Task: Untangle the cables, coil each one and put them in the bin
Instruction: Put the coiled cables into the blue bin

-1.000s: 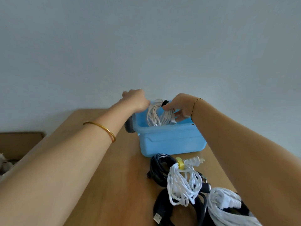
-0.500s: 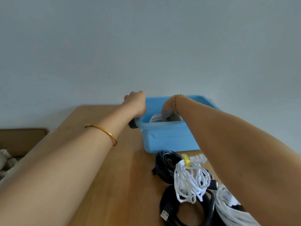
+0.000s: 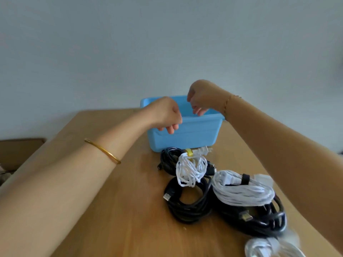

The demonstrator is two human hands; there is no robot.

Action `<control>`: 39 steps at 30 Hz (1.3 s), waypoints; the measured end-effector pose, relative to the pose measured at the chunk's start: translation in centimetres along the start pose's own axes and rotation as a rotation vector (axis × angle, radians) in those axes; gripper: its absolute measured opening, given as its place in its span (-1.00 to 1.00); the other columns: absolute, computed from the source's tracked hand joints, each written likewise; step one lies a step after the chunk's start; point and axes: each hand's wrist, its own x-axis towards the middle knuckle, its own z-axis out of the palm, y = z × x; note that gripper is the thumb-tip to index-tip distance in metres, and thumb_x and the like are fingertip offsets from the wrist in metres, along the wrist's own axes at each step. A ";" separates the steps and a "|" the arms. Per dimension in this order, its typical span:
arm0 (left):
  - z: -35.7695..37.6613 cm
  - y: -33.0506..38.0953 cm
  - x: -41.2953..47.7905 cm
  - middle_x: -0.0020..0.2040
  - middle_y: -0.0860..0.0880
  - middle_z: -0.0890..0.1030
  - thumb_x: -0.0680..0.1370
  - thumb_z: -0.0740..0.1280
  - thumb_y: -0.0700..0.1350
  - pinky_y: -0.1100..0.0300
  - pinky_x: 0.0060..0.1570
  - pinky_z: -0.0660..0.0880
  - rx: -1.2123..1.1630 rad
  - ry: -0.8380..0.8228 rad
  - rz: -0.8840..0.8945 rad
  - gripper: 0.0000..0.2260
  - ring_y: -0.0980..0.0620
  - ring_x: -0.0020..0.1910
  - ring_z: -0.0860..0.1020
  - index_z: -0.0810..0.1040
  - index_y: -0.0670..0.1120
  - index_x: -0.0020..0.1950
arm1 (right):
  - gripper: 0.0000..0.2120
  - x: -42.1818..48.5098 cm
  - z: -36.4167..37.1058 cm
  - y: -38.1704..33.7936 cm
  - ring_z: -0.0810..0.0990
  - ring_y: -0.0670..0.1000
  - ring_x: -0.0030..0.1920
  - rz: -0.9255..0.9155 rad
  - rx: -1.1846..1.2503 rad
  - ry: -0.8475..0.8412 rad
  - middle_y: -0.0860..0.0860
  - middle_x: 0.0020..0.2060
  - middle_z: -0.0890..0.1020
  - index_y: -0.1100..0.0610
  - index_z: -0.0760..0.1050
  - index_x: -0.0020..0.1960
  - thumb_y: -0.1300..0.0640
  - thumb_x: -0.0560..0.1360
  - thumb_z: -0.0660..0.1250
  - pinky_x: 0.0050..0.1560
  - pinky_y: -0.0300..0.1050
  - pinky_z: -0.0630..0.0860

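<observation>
Both hands hover empty over a blue bin (image 3: 185, 134) on a wooden table (image 3: 120, 210). The left hand (image 3: 165, 113) and right hand (image 3: 202, 95) have loosely curled fingers. Coiled cables (image 3: 191, 203) lie below them, just before the bin.

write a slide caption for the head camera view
Both empty hands, left and right, hover at the blue bin; coiled black and white cables wait on the wooden table.
</observation>
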 end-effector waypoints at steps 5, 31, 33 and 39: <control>2.6 1.5 -0.9 -0.16 -0.07 0.63 0.59 0.25 -0.08 0.29 -0.42 0.54 0.117 -0.296 -0.067 -0.77 0.05 -0.28 0.60 0.53 -0.25 0.02 | -0.75 -4.5 -0.2 1.1 0.65 0.18 -0.28 -0.152 -0.061 0.167 0.19 -0.14 0.65 0.25 0.52 -0.03 0.36 0.48 0.07 -0.28 -0.21 0.49; 7.1 -3.1 -2.1 -0.12 -0.21 0.53 0.58 0.30 -0.19 0.09 -0.20 0.53 -0.255 -0.079 -0.470 -0.87 -0.11 -0.22 0.52 0.48 -0.26 0.02 | -0.83 -6.7 0.0 3.4 0.51 0.03 -0.31 -0.331 -0.036 -0.012 0.10 -0.16 0.64 0.09 0.62 -0.02 0.22 0.39 0.44 -0.32 -0.20 0.45; 7.2 -3.5 -2.2 -0.04 -0.21 0.53 0.56 0.30 -0.22 0.06 -0.19 0.56 -0.332 -0.029 -0.459 -0.81 -0.13 -0.14 0.53 0.46 -0.25 0.15 | -0.81 -6.9 -0.4 3.4 0.49 0.03 -0.32 -0.331 0.084 0.077 0.12 -0.18 0.63 0.15 0.61 -0.01 0.25 0.39 0.44 -0.31 -0.19 0.44; 4.3 -3.5 -3.6 -0.32 -0.10 0.49 0.53 0.23 -0.26 0.16 -0.33 0.59 -0.325 0.032 -0.364 -0.90 0.00 -0.37 0.54 0.42 -0.19 -0.20 | -0.88 -6.4 0.2 3.2 0.45 -0.01 -0.45 -0.273 0.407 0.368 0.07 -0.31 0.56 0.20 0.58 -0.05 0.27 0.41 0.40 -0.35 -0.14 0.47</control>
